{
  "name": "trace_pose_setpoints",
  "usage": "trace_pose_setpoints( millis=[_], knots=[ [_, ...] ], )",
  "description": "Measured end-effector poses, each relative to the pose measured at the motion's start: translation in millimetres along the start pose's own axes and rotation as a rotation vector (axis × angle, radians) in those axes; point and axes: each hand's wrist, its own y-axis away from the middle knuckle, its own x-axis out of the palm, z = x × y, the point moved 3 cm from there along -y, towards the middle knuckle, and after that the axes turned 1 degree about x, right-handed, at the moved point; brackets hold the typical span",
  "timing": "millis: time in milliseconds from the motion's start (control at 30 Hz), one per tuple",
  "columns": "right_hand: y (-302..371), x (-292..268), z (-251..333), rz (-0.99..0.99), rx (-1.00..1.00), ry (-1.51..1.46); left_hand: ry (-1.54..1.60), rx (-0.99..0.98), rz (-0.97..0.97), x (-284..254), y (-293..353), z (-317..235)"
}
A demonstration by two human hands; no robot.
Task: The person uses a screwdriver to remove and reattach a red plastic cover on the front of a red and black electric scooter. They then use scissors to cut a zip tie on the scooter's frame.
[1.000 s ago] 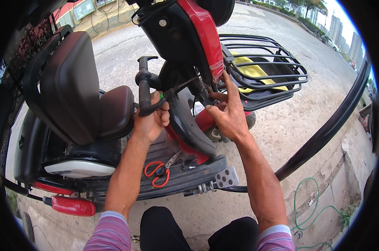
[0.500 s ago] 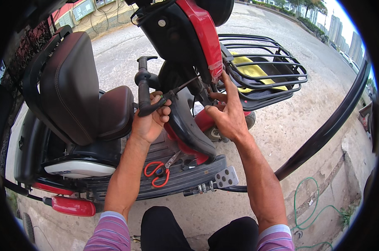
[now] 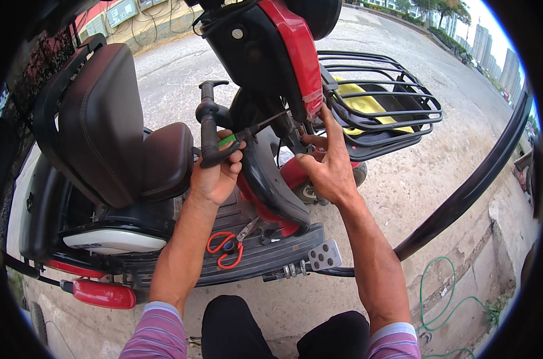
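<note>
A person's two bare forearms reach from the near edge toward a red and black scooter (image 3: 283, 54) parked on concrete. The left hand (image 3: 217, 173) is curled tight around a screwdriver (image 3: 250, 133) with a green handle, whose dark shaft points right and slightly far toward the steering column. Just far of that hand stands the black handlebar grip (image 3: 207, 122). The right hand (image 3: 325, 167) is partly spread, index finger stretched up against the red front panel (image 3: 298, 57), the other fingers touching parts beneath it. On the black footboard (image 3: 265, 254), near the hands, lie red-handled pliers (image 3: 226, 248). A brown padded seat (image 3: 113, 131) stands left; a black wire basket (image 3: 379, 105) holding something yellow sits right. A green hose (image 3: 448, 299) lies on the ground at near right.
</note>
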Motion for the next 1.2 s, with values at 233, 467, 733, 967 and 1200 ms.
trace_pose_setpoints(
  millis=[233, 467, 733, 967, 1200],
  knots=[
    [0, 1, 3, 0.001, -0.002, 0.014, -0.164, -0.154, 0.08, -11, 2, 0],
    [-1, 2, -1, -0.006, -0.006, 0.007, 0.033, -0.046, 0.008, 1, -1, -3],
    [-4, 3, -4, -0.066, -0.022, 0.062, -0.206, 0.004, 0.006, 4, 2, -2],
    [-15, 9, 3, -0.32, -0.091, 0.368, -0.172, -0.035, 0.057, -3, -4, -1],
    [-24, 37, 16, -0.659, -0.224, 0.682, 0.102, 0.055, 0.153, 0, -8, 3]
  ],
)
